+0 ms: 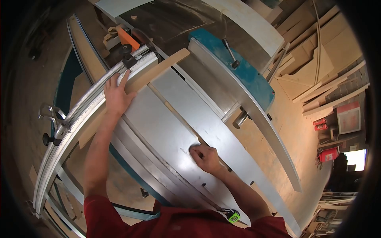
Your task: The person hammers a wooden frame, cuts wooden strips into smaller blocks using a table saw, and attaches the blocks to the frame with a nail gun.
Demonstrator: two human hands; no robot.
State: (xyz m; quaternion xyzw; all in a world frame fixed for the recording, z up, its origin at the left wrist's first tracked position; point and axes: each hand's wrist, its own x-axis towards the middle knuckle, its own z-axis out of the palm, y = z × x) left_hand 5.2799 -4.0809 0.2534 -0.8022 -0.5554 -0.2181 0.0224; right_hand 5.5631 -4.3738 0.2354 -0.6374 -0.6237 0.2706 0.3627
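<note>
On saw tbl (178,107), R hand (205,158) clenched; L hand (117,97) splayed over fence (85,107) & wood strip (158,70).

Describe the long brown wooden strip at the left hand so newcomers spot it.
At the broad silver metal table, find the silver metal fence with a scale. The long brown wooden strip runs beside it, partly under the bare left hand. Unlike both metal neighbours, it is plain wood.
</note>
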